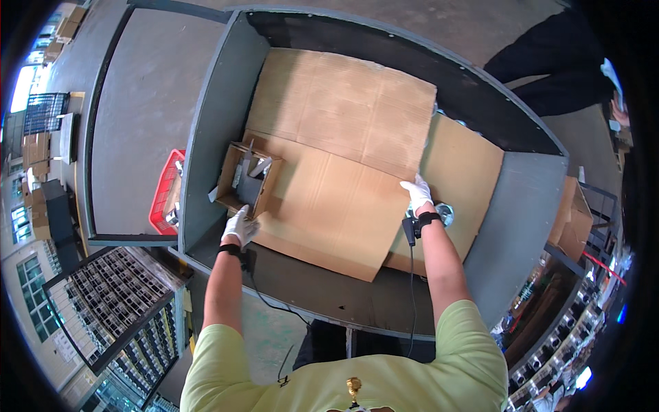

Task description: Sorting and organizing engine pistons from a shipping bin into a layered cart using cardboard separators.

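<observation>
Gloved in white, the left hand (240,225) is being held at the near edge of a small open cardboard box (272,184); its fingers are being bent a little, but whether the box is being grasped or only touched cannot be told. The right hand (417,192), gloved in white too, is being held at the place where the right edges of the upper cardboard sheet (343,103) and the middle cardboard sheet (329,206) are coming together; it cannot be told which sheet is being touched, or whether one is being pinched.

The small box is being placed near the left wall of a large grey bin (213,137), and some grey and shiny pieces (259,167) are being contained inside it. The sheets are being spread flat in this bin, and the middle one is being partly covered by the upper one. On their right, another cardboard sheet (470,161) is being seen, with a round shiny object (445,214) just beside the right wrist. Around both wrists, black bands (430,218) with cables are being worn. Outside the left wall, a red basket (163,199) is being seen.
</observation>
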Demonstrator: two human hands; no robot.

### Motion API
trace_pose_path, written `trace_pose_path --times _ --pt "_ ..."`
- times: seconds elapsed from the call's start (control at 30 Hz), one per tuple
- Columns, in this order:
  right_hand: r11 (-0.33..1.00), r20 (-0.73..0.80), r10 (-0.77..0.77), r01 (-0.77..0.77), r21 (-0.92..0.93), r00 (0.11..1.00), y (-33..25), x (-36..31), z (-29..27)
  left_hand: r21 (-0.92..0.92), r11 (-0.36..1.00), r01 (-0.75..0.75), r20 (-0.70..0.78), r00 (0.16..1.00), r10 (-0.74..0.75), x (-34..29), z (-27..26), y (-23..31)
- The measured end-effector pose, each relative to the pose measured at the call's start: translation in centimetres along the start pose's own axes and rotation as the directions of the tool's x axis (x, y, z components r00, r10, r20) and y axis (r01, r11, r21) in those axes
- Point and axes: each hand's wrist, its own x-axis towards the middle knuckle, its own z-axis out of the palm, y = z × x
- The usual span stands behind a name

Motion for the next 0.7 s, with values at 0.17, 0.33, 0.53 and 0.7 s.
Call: trace_pose_path --times 0.17,0.33,0.53,0.7 --pt "0.988 0.094 0.117 -0.125 0.086 0.989 -4.6 -2.8 2.9 -0.305 0.948 -0.086 -0.135 0.990 0.046 3.4 -0.8 -2.2" --pt "0.987 0.244 0.161 -0.161 -0.019 0.956 -7.7 -7.6 1.9 -0.309 0.944 -0.120 -0.082 0.992 0.099 1.8 -0.7 -2.9" --pt "0.997 0.180 -0.072 0.073 -0.003 0.981 -13.2 -15.1 2.8 -0.426 0.900 -0.094 -0.068 0.995 0.071 -1.1 -1.7 -3.3" --pt "0.959 0.041 -0.231 0.234 -0.162 0.972 -20.5 -25.6 -1.7 -0.494 0.869 -0.046 0.047 0.996 0.080 -2.4 -0.9 -4.0"
